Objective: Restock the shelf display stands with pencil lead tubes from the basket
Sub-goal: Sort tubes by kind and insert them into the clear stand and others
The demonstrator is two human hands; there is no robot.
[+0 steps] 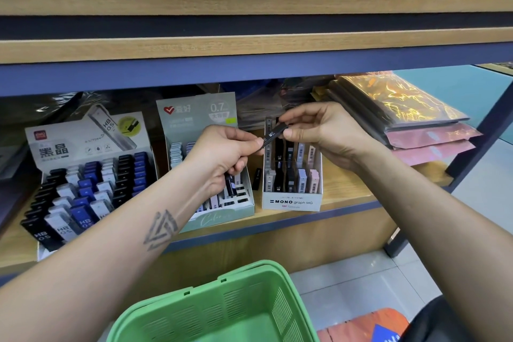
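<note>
Black lead tube (274,134) is pinched at its ends by both hands, left (224,157) and right (319,133), above the white MONO stand (291,201) near the shelf's (347,197) front edge.

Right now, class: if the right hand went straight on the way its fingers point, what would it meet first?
Probably the left hand, whose fingertips pinch the other end of the black lead tube that the right hand holds; depth is uncertain.

Black lead tube (274,134), tilted, above stand (291,201)
</note>
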